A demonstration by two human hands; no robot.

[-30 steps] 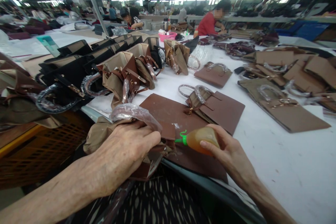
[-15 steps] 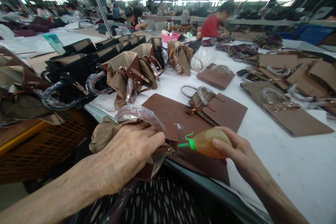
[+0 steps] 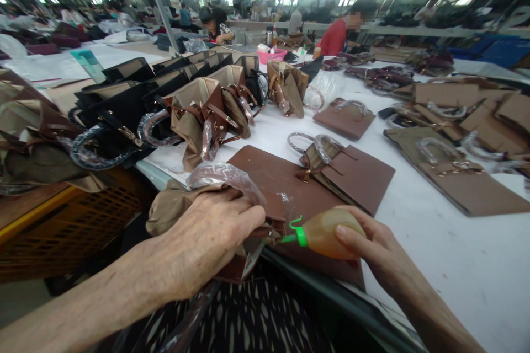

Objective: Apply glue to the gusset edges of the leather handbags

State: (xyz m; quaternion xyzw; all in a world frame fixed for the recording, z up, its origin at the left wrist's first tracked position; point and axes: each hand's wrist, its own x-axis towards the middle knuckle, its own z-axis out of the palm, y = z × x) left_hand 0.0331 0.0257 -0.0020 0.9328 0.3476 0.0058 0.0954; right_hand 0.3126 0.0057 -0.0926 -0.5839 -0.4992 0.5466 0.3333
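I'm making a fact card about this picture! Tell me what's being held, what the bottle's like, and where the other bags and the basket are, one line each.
Left grip: closed over a brown-and-tan bag
Right grip: wrapped around a bottle
Bottle: amber, green cap, held sideways
Spout: green, points at the held bag; can't tell if it touches
Black bags: standing in rows, picture's left
Brown bag: lying flat, beyond the bottle
Basket: yellow, far left, lower than the table
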